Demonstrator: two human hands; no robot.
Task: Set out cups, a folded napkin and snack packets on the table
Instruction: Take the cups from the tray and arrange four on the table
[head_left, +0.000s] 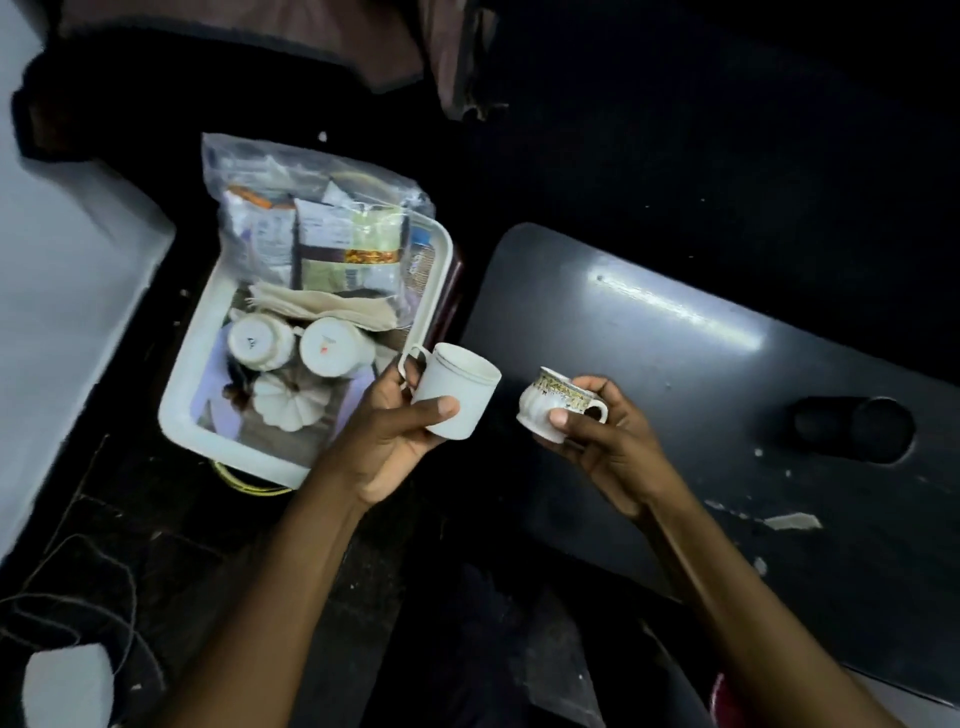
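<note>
My left hand (395, 431) grips a plain white mug (460, 389) by its handle and side, held between the tray and the table. My right hand (597, 441) holds a small ribbed cup with a gold floral band (553, 402) over the near left edge of the dark table (701, 364). A white tray (182, 395) on the left holds two upturned cups (260, 343) (332, 345), a ribbed white piece (285, 402), a folded beige napkin (322, 306) and a clear bag of snack packets (322, 228).
The table has a round recess (852, 428) at its right and chipped paint near its front edge. A pale surface (62, 291) runs along the left. Dark cables (78, 613) lie on the floor at lower left.
</note>
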